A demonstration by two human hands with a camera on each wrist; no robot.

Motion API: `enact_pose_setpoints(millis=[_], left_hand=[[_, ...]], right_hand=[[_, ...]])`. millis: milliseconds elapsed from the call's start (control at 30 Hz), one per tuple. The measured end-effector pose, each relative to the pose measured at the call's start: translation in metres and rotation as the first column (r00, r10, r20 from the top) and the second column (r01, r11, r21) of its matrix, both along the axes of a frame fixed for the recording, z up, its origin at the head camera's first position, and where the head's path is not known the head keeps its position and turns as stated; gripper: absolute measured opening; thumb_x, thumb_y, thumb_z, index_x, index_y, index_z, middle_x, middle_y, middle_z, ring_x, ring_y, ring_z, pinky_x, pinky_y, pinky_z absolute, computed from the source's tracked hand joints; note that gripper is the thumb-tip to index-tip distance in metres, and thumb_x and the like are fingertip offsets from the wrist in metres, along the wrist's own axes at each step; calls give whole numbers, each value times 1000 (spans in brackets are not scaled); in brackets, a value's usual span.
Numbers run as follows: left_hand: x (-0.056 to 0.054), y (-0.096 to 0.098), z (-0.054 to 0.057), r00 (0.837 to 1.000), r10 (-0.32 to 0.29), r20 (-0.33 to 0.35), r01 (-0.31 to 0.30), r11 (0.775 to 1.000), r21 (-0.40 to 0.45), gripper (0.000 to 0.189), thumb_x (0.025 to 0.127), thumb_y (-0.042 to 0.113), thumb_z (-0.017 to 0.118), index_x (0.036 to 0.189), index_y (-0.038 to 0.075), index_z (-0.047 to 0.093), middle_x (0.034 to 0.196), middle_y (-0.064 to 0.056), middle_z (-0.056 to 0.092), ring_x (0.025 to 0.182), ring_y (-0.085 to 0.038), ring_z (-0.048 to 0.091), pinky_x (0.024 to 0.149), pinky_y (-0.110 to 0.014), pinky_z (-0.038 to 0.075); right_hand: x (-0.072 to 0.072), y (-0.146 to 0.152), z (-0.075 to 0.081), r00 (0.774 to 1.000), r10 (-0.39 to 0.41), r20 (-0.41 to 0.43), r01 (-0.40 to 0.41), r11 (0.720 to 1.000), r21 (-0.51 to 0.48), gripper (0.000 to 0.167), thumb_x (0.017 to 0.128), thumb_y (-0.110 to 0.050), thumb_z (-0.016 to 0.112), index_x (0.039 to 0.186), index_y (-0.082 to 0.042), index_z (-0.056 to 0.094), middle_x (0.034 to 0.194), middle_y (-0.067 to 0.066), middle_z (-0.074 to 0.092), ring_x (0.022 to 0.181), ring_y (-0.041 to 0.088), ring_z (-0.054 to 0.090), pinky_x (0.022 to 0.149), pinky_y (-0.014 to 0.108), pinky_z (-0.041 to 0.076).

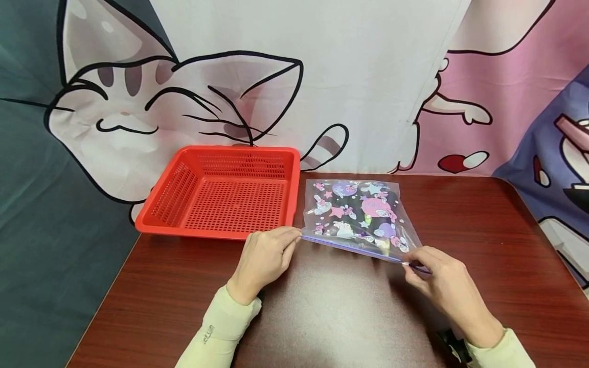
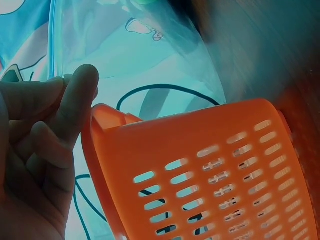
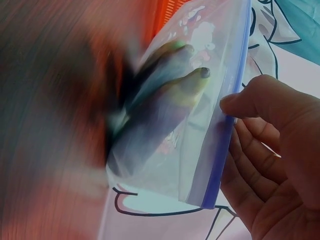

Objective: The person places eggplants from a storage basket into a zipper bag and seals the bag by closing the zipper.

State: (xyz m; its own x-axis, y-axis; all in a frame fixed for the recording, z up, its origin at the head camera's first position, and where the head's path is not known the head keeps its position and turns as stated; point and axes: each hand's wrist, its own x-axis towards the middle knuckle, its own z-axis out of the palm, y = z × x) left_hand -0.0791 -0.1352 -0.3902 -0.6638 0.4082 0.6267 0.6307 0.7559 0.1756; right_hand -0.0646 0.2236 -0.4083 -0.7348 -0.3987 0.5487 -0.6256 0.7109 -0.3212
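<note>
A clear zip bag (image 1: 352,214) with pink, purple and white cartoon prints lies over the table to the right of the basket. Along its near edge runs a purple zip strip (image 1: 349,247). My left hand (image 1: 267,258) pinches the strip's left end, right beside the basket corner. Near the other end, my right hand (image 1: 444,278) pinches the strip between thumb and fingers, and a short tail of it sticks out past them. Inside the bag, the right wrist view shows dark, long things (image 3: 150,125) with yellow-green stem ends, like eggplants, seen through the plastic.
A red slotted plastic basket (image 1: 216,234) stands at the back left of the brown wooden table (image 1: 184,286), with nothing seen in it. A cartoon-printed cloth (image 1: 368,76) hangs behind the table and down its sides.
</note>
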Motion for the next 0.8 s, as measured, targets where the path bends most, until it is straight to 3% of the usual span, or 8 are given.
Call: enact_pose_setpoints(millis=[167, 400, 567, 800], left_hand=[[0, -1, 0, 1000, 3, 15, -3, 1000, -7, 12, 90, 10, 67, 95, 11, 78, 95, 3, 76, 70, -13, 72, 49, -30, 50], [0, -2, 0, 1000, 7, 21, -7, 1000, -10, 12, 90, 10, 67, 95, 10, 78, 95, 2, 76, 72, -14, 73, 50, -31, 52], [-1, -2, 0, 1000, 4, 26, -4, 1000, -7, 12, 91, 10, 67, 96, 10, 78, 95, 1, 76, 72, -14, 73, 50, -32, 52], [-1, -3, -1, 999, 7, 34, -7, 1000, -10, 12, 91, 10, 68, 96, 10, 78, 95, 1, 76, 74, -14, 73, 52, -32, 53]], right_hand=[[0, 1, -1, 1000, -14, 2, 14, 1000, 9, 22, 86, -30, 56, 88, -15, 71, 83, -9, 65, 70, 5, 59, 65, 17, 47], [1, 4, 0, 1000, -24, 15, 24, 1000, 18, 13, 77, -18, 67, 89, -16, 71, 84, -9, 65, 70, 5, 59, 66, 15, 48], [3, 5, 1, 999, -41, 22, 40, 999, 33, 23, 68, -8, 76, 89, -16, 70, 85, -9, 66, 70, 6, 59, 66, 14, 47], [4, 7, 0, 998, -53, 31, 51, 998, 34, 27, 66, -5, 79, 89, -16, 70, 84, -8, 66, 70, 7, 60, 66, 12, 48]])
